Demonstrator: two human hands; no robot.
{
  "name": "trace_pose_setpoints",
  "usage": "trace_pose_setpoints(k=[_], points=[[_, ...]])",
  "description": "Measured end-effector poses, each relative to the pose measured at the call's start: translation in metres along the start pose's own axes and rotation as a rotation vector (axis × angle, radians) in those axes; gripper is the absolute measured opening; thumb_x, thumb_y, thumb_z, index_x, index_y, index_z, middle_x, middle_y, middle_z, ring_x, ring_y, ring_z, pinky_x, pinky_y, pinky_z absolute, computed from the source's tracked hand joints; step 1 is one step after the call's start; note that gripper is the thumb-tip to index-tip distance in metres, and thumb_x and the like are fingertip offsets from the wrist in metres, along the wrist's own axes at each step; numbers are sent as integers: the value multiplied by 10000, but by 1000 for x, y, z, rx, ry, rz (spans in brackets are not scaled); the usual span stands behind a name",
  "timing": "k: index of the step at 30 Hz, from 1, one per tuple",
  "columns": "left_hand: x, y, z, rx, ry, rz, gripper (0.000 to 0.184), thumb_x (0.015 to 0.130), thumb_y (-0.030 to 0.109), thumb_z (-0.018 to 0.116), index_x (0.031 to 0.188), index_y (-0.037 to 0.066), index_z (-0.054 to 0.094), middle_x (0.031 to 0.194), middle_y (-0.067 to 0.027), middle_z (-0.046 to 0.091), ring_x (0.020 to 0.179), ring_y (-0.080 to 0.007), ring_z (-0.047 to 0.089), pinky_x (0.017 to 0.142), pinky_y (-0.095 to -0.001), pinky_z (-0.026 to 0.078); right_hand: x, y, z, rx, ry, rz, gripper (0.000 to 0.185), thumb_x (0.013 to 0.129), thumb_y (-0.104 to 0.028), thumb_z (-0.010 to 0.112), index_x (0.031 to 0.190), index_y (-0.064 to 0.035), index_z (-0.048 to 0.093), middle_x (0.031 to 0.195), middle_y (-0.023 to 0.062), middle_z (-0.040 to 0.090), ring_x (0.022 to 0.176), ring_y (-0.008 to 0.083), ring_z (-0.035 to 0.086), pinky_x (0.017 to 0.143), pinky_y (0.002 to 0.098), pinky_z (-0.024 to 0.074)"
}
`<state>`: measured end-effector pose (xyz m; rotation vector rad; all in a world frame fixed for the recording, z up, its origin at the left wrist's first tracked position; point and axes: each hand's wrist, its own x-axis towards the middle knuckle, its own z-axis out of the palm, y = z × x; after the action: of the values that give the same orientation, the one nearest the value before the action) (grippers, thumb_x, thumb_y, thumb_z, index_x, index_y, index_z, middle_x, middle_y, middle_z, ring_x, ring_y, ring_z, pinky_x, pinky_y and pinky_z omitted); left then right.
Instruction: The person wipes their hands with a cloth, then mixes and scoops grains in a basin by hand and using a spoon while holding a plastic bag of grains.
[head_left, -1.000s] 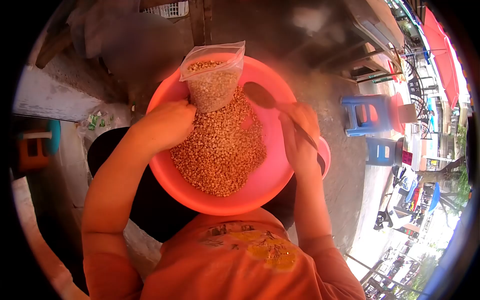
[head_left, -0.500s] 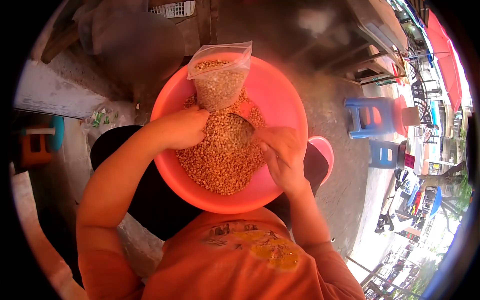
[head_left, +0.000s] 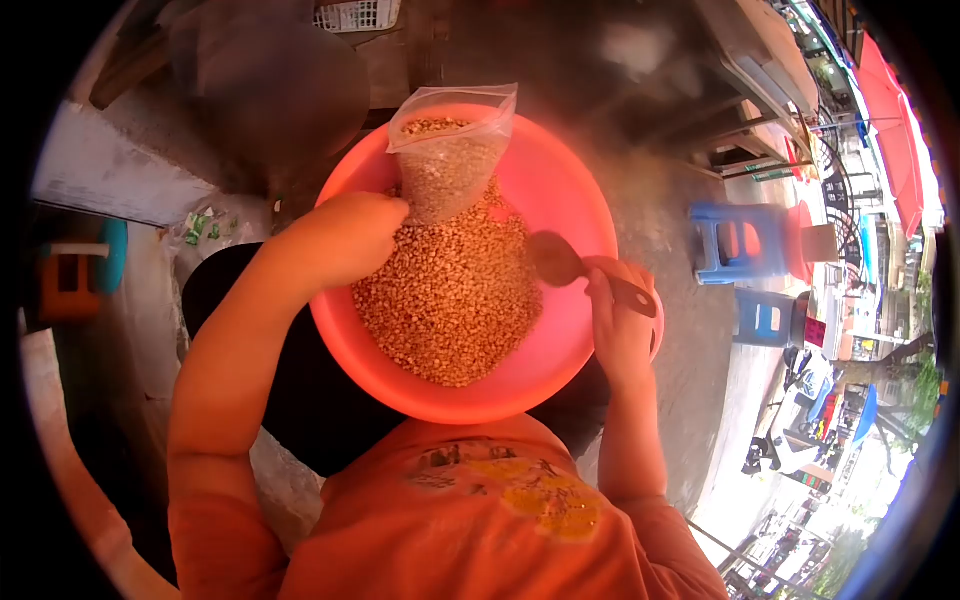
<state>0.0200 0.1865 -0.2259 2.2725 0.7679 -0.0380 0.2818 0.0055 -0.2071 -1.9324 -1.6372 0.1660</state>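
Observation:
A large pink basin (head_left: pixel 575 370) sits on my lap with a heap of small golden-brown grains (head_left: pixel 455 310) in it. Upright at the basin's far side stands a clear plastic bag (head_left: pixel 455 170), part filled with similar grains and gaping at the top. My left hand (head_left: pixel 365 235) is closed in a fist beside the bag's lower left corner; its fingers hide whatever they grip. In my right hand (head_left: pixel 622 315) is a dark spoon (head_left: pixel 558 259), gripped by its handle. The spoon's round bowl is over the right edge of the heap, and I cannot tell whether it touches the grains.
Blue plastic stools (head_left: pixel 740 243) stand to the right, near a wooden table (head_left: pixel 765 90). A pink container (head_left: pixel 656 330) shows partly behind my right hand. At the left are a low pale wall (head_left: pixel 120 160) and an orange stool (head_left: pixel 68 288). A white basket (head_left: pixel 357 15) is at the top.
My right hand has drawn the spoon out of the grains to the right, and its bowl now shows dark. My left hand has shifted slightly up and left, staying closed.

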Motion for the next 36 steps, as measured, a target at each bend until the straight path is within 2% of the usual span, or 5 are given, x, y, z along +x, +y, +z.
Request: trace_pose_setpoints(k=[5,10,14,25,36], points=[[6,0,4,232,-170,-113,208,815,-5,496,986,-46,607,966,-268,640,942,-411,617,844,-487,477,-23,-12,13,319,1,236,179,982,-103,513,990,15,647,801,73,624,674,139,573,636,272,443],[5,1,8,206,-76,-82,163,759,-46,506,846,-57,643,849,-264,659,839,-415,650,738,-487,511,-11,-40,-5,358,-6,-181,141,872,6,567,986,-6,649,802,104,620,746,278,569,783,377,439],[6,6,3,194,-162,-153,220,802,-12,498,992,-64,594,935,-268,644,935,-424,616,834,-496,477,5,-51,-25,167,29,-319,123,850,9,602,958,-36,642,755,82,612,751,282,571,808,379,418],[-2,34,2,116,-507,-315,452,809,98,554,1203,-105,461,1067,-279,614,1023,-398,612,866,-439,503,-46,-12,-15,290,-194,260,88,901,-72,581,845,-12,614,652,113,599,560,258,590,542,354,460],[-41,55,70,-312,-147,-316,1070,763,99,682,1531,-1,-56,1477,-302,304,1373,-388,359,1086,-390,373,-42,-29,4,739,-383,453,132,938,-77,526,847,14,554,700,81,638,609,128,624,584,260,475]])
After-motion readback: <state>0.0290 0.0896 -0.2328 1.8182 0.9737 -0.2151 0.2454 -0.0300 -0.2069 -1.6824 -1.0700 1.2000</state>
